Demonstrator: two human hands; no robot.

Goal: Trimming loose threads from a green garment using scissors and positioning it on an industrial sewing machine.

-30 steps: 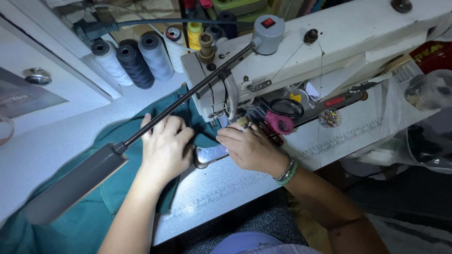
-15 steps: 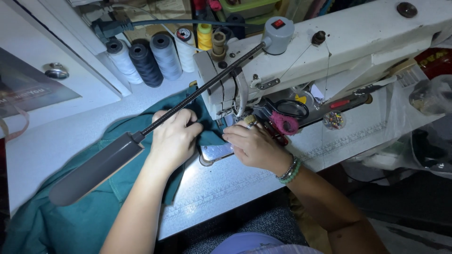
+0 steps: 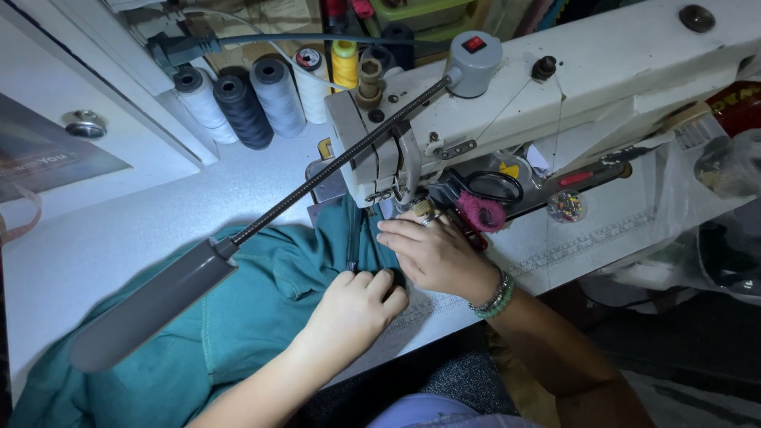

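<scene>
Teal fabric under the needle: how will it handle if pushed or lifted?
Likely floppy: the teal fabric lies in folds and bunches beside the left hand. Probably drapes when lifted, since part hangs over the table edge. Pushing would likely wrinkle it rather than slide it.

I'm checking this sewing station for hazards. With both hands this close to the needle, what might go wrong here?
1. The right hand has its fingertips right beside the presser foot of the white sewing machine; a slip might bring them under the needle.
2. The left hand bunches the teal fabric, which may pucker or feed crooked.
</scene>
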